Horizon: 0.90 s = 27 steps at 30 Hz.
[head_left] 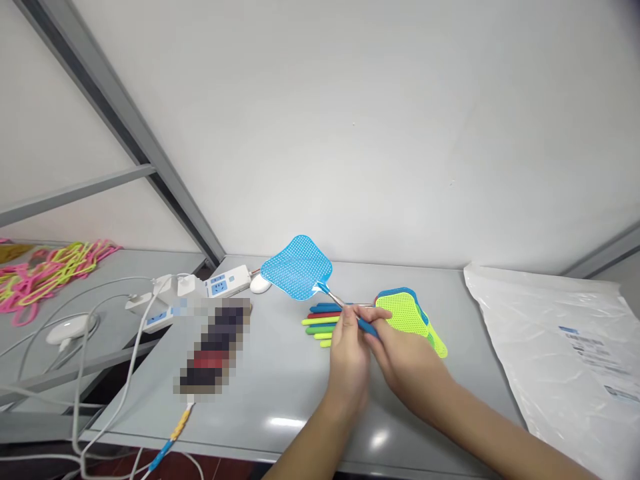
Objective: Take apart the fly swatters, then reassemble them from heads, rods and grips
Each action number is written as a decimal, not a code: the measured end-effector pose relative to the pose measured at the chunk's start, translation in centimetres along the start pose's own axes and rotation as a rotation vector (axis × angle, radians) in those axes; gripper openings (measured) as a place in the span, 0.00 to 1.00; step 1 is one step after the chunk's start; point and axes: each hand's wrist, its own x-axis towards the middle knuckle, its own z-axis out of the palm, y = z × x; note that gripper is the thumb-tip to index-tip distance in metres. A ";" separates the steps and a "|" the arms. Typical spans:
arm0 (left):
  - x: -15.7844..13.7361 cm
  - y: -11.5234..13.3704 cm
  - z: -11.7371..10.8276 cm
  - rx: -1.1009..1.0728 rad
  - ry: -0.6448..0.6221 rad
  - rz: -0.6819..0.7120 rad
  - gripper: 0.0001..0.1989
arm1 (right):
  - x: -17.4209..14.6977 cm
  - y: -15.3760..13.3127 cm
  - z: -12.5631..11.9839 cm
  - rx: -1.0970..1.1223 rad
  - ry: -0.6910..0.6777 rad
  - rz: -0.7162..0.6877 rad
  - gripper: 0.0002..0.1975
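Note:
A blue fly swatter [299, 268] with a perforated head and a metal shaft is held in both hands above the grey table. My left hand [349, 343] is closed around its shaft near the handle. Just to the right, my right hand [400, 343] grips the blue handle, whose end is hidden in the palm. Below and behind the hands lies a stack of fly swatters, with a yellow-green head [403, 313] on top. Their blue, red, green and yellow handles [320, 321] point left. My hands hide part of the stack.
On the left, a phone-like pixelated object [215, 350] lies by a cable. Behind it are a power strip [227, 281] with plugs and a white mouse-like object [260, 285]. A white plastic mailing bag [560, 360] covers the right side. Pink and yellow hangers [60, 270] lie far left.

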 end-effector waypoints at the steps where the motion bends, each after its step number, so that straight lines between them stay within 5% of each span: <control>1: 0.0 0.0 -0.1 -0.018 0.005 -0.003 0.16 | 0.3 -0.3 -0.2 0.114 -0.060 0.025 0.14; 4: -0.7 0.7 -0.2 -0.058 -0.003 0.015 0.17 | 0.2 -1.3 -0.5 0.594 -0.214 0.071 0.14; 8: -2.5 2.4 -0.3 -0.074 -0.056 0.063 0.19 | -1.3 -2.0 0.1 1.298 -0.604 0.129 0.21; 10: -2.9 2.7 -0.5 -0.101 -0.047 0.059 0.19 | -1.6 -2.2 0.9 1.426 -0.700 0.138 0.21; 12: -2.6 2.7 -0.8 -0.115 -0.019 0.042 0.20 | -1.5 -2.2 1.7 1.233 -0.572 0.084 0.20; 16: -1.1 2.1 -1.1 -0.115 0.032 0.070 0.20 | -0.6 -2.4 2.7 0.296 -0.103 -0.023 0.15; 19: -0.5 1.9 -0.8 -0.091 0.076 0.100 0.20 | -0.5 -2.5 2.4 0.130 -0.048 0.029 0.15; 22: -0.5 2.0 -0.1 -0.028 0.097 0.139 0.20 | -0.7 -2.1 1.2 0.548 -0.266 0.007 0.18; 25: -0.7 2.3 0.6 0.016 0.100 0.163 0.21 | -0.9 -1.4 0.5 1.260 -0.652 0.087 0.22; 27: -0.7 2.5 0.9 0.009 0.111 0.155 0.21 | -1.0 -1.3 0.5 1.449 -0.718 0.142 0.22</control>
